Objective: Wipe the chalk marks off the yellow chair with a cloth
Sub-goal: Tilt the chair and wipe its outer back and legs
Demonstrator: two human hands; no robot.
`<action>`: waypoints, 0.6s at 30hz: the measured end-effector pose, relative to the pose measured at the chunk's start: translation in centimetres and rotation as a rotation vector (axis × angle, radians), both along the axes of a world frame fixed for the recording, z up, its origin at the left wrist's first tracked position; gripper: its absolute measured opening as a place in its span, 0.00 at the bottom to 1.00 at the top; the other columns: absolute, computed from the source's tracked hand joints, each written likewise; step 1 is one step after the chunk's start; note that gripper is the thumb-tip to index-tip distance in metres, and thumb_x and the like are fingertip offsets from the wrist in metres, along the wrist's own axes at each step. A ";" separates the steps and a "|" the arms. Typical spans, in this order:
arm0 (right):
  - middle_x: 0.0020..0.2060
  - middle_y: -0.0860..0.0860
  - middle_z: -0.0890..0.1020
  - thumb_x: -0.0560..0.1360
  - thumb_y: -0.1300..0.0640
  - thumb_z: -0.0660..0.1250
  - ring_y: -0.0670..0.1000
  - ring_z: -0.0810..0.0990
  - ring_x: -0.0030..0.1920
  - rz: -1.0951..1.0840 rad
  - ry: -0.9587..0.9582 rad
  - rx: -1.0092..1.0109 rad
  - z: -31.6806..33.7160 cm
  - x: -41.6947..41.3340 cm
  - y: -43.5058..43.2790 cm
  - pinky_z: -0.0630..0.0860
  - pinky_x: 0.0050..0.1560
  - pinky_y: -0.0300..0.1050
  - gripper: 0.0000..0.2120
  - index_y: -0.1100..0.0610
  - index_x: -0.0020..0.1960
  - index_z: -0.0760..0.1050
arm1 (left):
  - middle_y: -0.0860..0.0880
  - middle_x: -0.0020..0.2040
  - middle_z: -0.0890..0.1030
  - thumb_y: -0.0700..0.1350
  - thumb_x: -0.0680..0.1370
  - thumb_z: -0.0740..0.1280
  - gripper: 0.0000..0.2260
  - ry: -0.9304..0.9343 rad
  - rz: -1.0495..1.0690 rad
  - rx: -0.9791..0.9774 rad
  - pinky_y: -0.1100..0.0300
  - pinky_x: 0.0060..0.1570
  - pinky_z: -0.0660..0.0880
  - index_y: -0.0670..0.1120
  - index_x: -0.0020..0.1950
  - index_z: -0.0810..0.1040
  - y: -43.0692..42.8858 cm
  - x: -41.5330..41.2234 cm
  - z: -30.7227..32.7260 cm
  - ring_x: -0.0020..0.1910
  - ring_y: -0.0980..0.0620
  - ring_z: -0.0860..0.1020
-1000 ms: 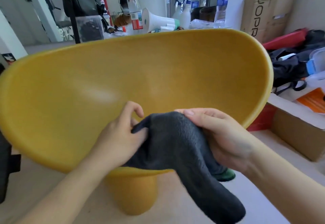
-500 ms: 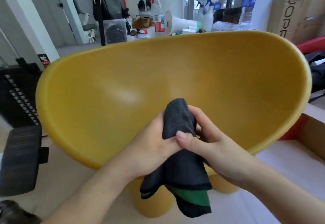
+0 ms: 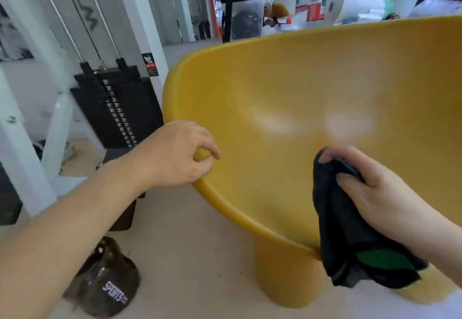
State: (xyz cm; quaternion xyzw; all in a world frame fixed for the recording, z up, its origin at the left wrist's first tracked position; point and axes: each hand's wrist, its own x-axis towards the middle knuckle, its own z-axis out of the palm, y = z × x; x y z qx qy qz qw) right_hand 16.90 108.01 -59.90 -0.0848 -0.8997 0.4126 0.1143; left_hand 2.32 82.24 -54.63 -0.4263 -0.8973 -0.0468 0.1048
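One yellow chair stands on the pale floor and fills the right part of the view. It has a wide, bowl-shaped seat. Two of its thick round legs show under it: one leg is fully visible, and the second leg is partly behind the cloth. On the inner surface of the seat there are two pale, blurred chalk marks, side by side and a little apart.

Both hands are in view. The left hand is at the left rim of the chair, with its fingers curled over the edge, so it holds the rim. The right hand is over the front part of the seat and grips one dark cloth, which is bunched between the thumb and the curled fingers. The cloth has one green patch near its lower end, and this end hangs down over the front rim of the chair. I cannot tell if the cloth touches the seat surface.

Left of the chair stands one black weight stack in a white frame. One dark cap with the word "SPORTS" lies on the floor near the left forearm. Behind the chair, one white megaphone lies among blurred things.
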 end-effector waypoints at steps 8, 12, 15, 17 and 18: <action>0.44 0.41 0.67 0.73 0.35 0.49 0.44 0.73 0.42 0.180 -0.157 0.373 0.3 -4.2 -9.7 0.71 0.43 0.37 0.13 0.32 0.51 0.68 | 0.63 0.52 0.79 0.78 0.64 0.46 0.34 0.094 -0.183 -0.556 0.51 0.66 0.65 0.64 0.60 0.75 -1.4 -7.6 4.2 0.57 0.59 0.73; 0.43 0.44 0.68 0.64 0.19 0.45 0.47 0.72 0.37 0.086 -0.165 0.728 -0.4 -5.3 -11.8 0.66 0.32 0.40 0.32 0.36 0.51 0.74 | 0.64 0.55 0.79 0.82 0.59 0.51 0.37 -0.020 -0.263 -0.708 0.51 0.67 0.60 0.66 0.60 0.73 -0.7 -10.3 5.4 0.60 0.59 0.71; 0.36 0.50 0.72 0.67 0.29 0.54 0.54 0.74 0.31 0.021 -0.028 0.807 -1.7 -6.2 -13.2 0.70 0.28 0.45 0.24 0.45 0.42 0.79 | 0.63 0.54 0.80 0.82 0.57 0.52 0.38 0.016 -0.331 -0.721 0.52 0.67 0.54 0.68 0.62 0.71 -1.0 -11.3 4.8 0.59 0.62 0.70; 0.35 0.53 0.74 0.66 0.34 0.56 0.56 0.74 0.31 0.000 -0.046 0.872 -2.7 -6.7 -13.9 0.69 0.29 0.47 0.22 0.49 0.39 0.80 | 0.63 0.53 0.80 0.82 0.58 0.53 0.37 0.058 -0.374 -0.608 0.57 0.66 0.53 0.67 0.62 0.72 -2.1 -11.5 4.0 0.58 0.64 0.69; 0.35 0.53 0.74 0.65 0.36 0.57 0.57 0.74 0.30 -0.026 -0.046 0.897 -2.9 -6.7 -14.2 0.67 0.29 0.46 0.20 0.50 0.37 0.79 | 0.64 0.53 0.79 0.81 0.58 0.54 0.36 0.069 -0.390 -0.538 0.58 0.65 0.53 0.66 0.60 0.74 -2.5 -11.3 3.7 0.57 0.64 0.69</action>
